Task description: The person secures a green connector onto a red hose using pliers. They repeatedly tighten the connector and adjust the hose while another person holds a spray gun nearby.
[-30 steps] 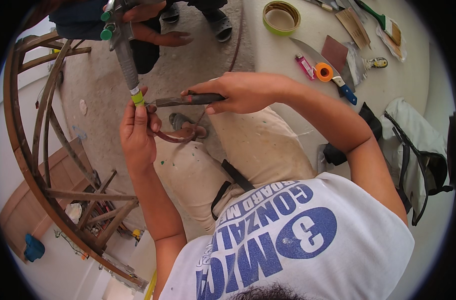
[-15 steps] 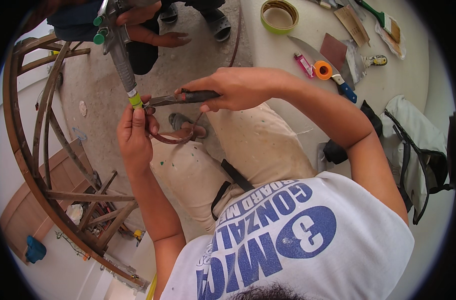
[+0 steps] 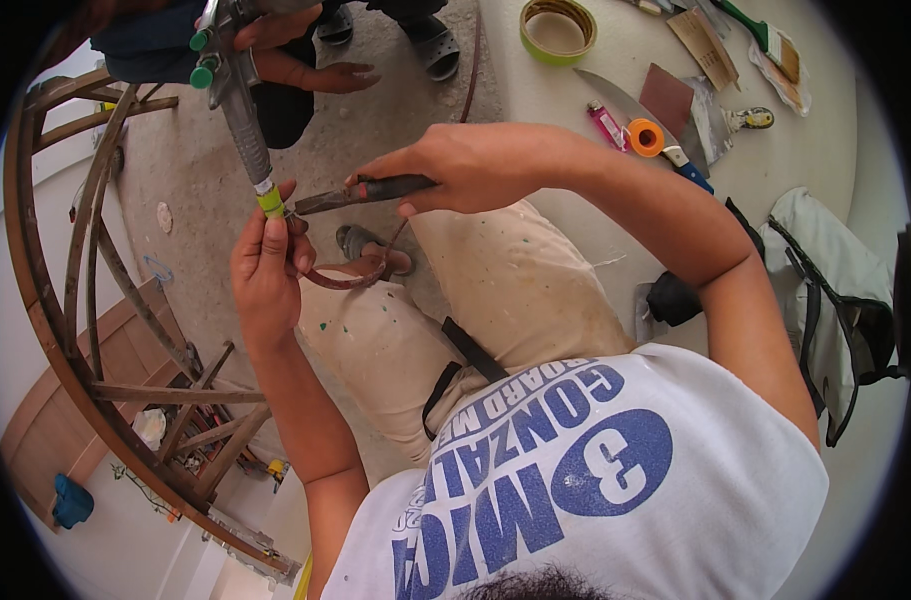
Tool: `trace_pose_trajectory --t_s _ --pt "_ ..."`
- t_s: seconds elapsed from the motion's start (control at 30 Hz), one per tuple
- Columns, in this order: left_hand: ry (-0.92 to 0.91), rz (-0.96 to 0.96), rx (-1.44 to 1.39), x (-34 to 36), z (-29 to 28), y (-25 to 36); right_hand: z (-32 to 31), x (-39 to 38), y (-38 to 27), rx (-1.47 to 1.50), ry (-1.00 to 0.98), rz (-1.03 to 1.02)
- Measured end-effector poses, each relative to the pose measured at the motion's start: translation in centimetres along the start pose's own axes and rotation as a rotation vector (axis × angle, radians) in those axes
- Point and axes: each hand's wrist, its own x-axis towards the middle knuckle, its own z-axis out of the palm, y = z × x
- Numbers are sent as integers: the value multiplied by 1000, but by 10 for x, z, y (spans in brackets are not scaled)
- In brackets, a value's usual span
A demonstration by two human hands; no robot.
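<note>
My right hand grips a pair of pliers with dark handles. Their jaws point left and reach the joint under a metal spray gun, where a thin wire seems to show. Yellow-green tape wraps the bottom of the gun's handle. Just below that tape, my left hand is closed around the end of a reddish-brown hose, which loops away to the right. Another person's hand is at the gun's upper part, beside its green knobs; that person's other hand is held out, open.
On the pale surface at right lie a tape roll, a pink lighter, an orange ring, a blue-handled knife, a putty knife and a paintbrush. A wooden frame stands left. A bag sits far right.
My right hand has risen slightly, and the pliers' handles have tilted up a little with it. My left hand stays at the joint, still holding the hose.
</note>
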Motion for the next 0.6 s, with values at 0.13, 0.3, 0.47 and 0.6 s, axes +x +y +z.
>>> trace_pose_trajectory --t_s 0.13,0.3,0.47,0.6 --pt "10 -5 -43 0 0 -1 2 2 4 29 -5 -4" --pt "-11 -12 -97 1 -3 0 2 0 -2 98 5 1" --pt "-31 -14 -151 2 -7 -1 -1 2 -7 230 -124 92" --pt "-108 11 -164 6 -14 -5 -1 6 5 675 -340 150"
